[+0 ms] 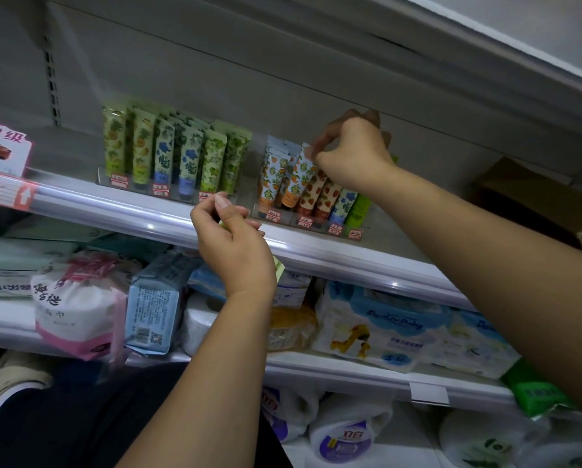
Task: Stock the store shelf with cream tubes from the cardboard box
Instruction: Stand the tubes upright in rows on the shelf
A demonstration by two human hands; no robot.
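Right hand [350,153] pinching the crimped top of a pale orange-and-leaf printed cream tube [301,170], upright in the right clear plastic tray [283,216], left hand [232,244] curled round a light green tube [280,266] before the white shelf rail [114,209], brown cardboard box [536,194] on the shelf further right.

Left hand [230,241], right hand [352,153]: apparently pinching.

On the upper shelf [148,216] stand two groups of cream tubes: left cluster [168,153], right cluster [299,190] — cardboard box [536,194] farther right, baby wipes [367,327] beneath.
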